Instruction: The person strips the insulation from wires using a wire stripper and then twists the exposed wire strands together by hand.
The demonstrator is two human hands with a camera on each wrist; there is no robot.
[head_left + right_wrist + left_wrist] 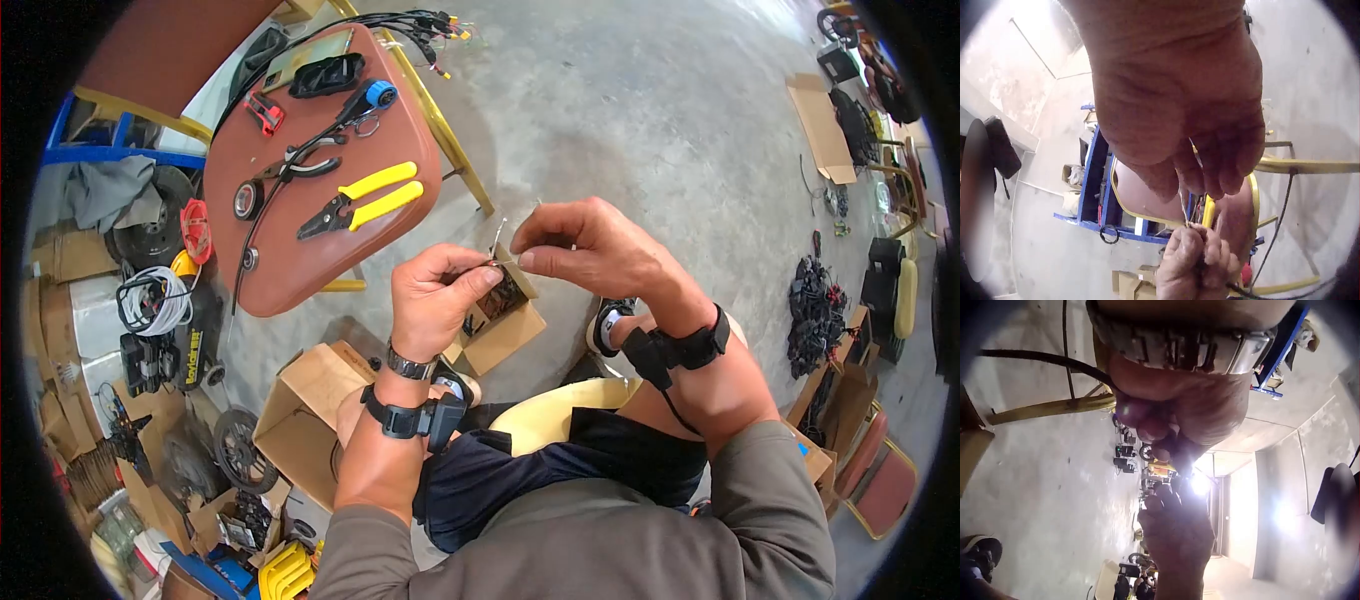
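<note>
My left hand (445, 290) pinches the end of a black cable (1041, 359) between thumb and fingers. Thin silvery bare wire (1184, 209) sticks up from that grip. Beside its tip is my right hand (595, 250), fingers loosely bent, with a gap between thumb and forefinger. In the right wrist view its fingertips hang close over the wire. On the chair seat to the left lie yellow-handled wire strippers (365, 200), black-handled pliers (310, 165) and a cable with a blue connector (380, 95).
The red-brown chair seat (290, 270) also carries a red tool (264, 113) and a tape roll (247, 200). An opened cardboard box (505, 340) stands on the floor below my hands, another box (310, 390) by my left leg. Wheels, cables and boxes line both sides.
</note>
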